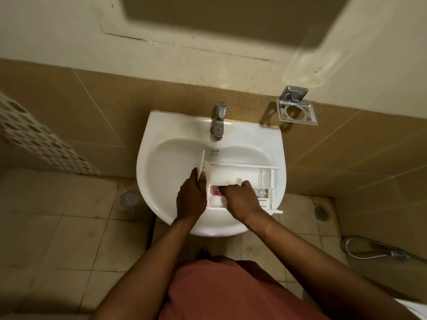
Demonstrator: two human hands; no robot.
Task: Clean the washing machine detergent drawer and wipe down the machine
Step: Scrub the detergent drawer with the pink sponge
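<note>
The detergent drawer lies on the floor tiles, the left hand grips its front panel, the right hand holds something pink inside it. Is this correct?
The place is wrong: the head view shows the detergent drawer lying in the white washbasin. The left hand does grip its front panel, and the right hand holds something pink inside it.

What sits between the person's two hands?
Head view: a small pink thing in the drawer. The right hand seems to hold it; the left hand grips the drawer.

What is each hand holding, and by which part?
Left hand grips the detergent drawer by its front panel; right hand holds a pink item in a compartment, grip hidden.
</note>
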